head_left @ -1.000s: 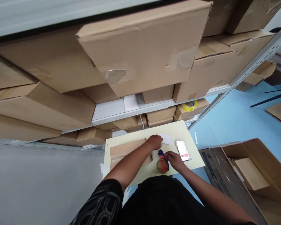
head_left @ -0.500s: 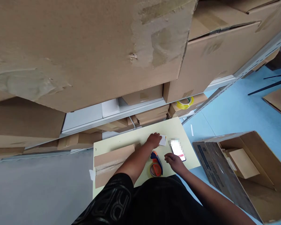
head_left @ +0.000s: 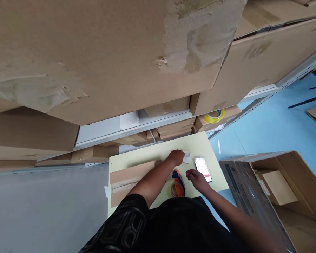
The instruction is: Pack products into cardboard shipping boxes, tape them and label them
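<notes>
My left hand (head_left: pixel 176 157) reaches across the table with its fingers curled closed at the left edge of a small white card (head_left: pixel 186 157), which is partly hidden beneath them. My right hand (head_left: pixel 196 178) hovers to the right with bent fingers; whether anything is in them I cannot make out. Beside it lies a phone (head_left: pixel 204 169) with a lit screen. Between my forearms is an orange and blue tape dispenser (head_left: pixel 179 183) with a roll of tape. A closed cardboard box (head_left: pixel 130 172) lies left of my left forearm.
The pale table (head_left: pixel 144 154) stands against a shelf (head_left: pixel 100 135) loaded with cardboard boxes. A large carton (head_left: pixel 147 63) juts out over it. A yellow tape roll (head_left: pixel 213 116) rests on a box behind. An open carton (head_left: pixel 255 193) is on the right.
My left hand's fingers have curled in at the card, and the hand's outline is more compact. My right hand has barely moved. The whole view has shifted slightly.
</notes>
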The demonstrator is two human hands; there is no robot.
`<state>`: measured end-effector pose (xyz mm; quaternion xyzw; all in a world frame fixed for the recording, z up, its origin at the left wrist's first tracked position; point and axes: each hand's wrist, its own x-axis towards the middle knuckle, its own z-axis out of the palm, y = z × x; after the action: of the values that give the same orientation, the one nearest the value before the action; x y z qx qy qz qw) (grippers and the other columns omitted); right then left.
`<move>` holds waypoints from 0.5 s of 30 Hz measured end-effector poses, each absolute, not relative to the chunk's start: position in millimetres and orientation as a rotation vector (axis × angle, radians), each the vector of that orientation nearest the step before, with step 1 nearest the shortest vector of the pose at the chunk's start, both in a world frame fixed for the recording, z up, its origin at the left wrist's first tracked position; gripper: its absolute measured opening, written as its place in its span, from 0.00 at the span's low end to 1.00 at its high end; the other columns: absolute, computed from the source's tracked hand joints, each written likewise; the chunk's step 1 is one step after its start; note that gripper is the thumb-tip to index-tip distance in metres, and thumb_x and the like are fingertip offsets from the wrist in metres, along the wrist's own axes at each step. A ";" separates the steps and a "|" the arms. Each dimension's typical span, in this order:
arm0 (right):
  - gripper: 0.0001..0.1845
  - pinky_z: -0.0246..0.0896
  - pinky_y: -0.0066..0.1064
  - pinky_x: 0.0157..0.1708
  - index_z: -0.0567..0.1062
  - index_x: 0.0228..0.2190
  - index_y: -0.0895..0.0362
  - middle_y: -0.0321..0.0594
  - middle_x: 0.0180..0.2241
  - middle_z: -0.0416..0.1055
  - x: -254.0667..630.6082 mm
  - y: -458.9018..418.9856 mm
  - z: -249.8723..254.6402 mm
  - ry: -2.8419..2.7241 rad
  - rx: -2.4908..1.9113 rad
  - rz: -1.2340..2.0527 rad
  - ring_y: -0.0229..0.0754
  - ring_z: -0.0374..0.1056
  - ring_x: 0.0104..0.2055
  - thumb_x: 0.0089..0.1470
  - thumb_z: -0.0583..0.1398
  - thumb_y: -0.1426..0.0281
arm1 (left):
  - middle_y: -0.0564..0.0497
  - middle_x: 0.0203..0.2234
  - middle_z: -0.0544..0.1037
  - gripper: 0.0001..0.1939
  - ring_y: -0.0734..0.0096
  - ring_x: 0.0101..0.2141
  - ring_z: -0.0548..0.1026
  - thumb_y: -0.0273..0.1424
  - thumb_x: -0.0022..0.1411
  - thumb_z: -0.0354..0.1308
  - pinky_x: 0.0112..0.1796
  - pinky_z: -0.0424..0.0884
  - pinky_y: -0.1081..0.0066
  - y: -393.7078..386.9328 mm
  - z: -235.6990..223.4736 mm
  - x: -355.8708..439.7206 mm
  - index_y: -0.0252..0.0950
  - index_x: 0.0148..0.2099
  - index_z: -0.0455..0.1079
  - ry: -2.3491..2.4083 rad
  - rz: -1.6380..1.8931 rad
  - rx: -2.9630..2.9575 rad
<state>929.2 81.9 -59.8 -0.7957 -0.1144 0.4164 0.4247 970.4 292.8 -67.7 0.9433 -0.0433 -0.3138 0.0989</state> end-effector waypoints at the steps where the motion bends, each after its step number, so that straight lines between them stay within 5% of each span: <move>1: 0.19 0.68 0.37 0.45 0.81 0.44 0.53 0.44 0.43 0.81 929.7 83.1 -60.4 -0.306 -2.019 1.028 0.49 0.77 0.45 0.61 0.55 0.57 | 0.37 0.51 0.78 0.17 0.54 0.50 0.78 0.27 0.65 0.57 0.49 0.74 0.61 292.7 -66.3 970.4 0.32 0.54 0.76 -0.088 -0.926 2.784; 11: 0.27 0.60 0.43 0.60 0.71 0.61 0.61 0.53 0.62 0.70 962.6 132.3 -80.4 -0.782 -2.419 0.660 0.54 0.66 0.61 0.62 0.54 0.70 | 0.41 0.52 0.80 0.16 0.54 0.55 0.76 0.34 0.64 0.58 0.54 0.72 0.64 312.9 -23.1 955.3 0.36 0.51 0.77 0.249 -0.925 2.692; 15: 0.32 0.60 0.42 0.60 0.66 0.66 0.60 0.52 0.68 0.62 971.4 160.9 -87.7 -0.999 -2.422 0.640 0.54 0.62 0.63 0.62 0.53 0.71 | 0.47 0.52 0.80 0.29 0.63 0.48 0.80 0.45 0.62 0.63 0.45 0.74 0.72 325.4 -4.0 945.6 0.40 0.61 0.68 0.342 -0.858 2.551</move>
<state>971.4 160.9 -87.7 -0.8760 -0.3613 0.2314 0.2204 945.6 325.4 -4.0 0.9189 0.1232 -0.3089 0.2125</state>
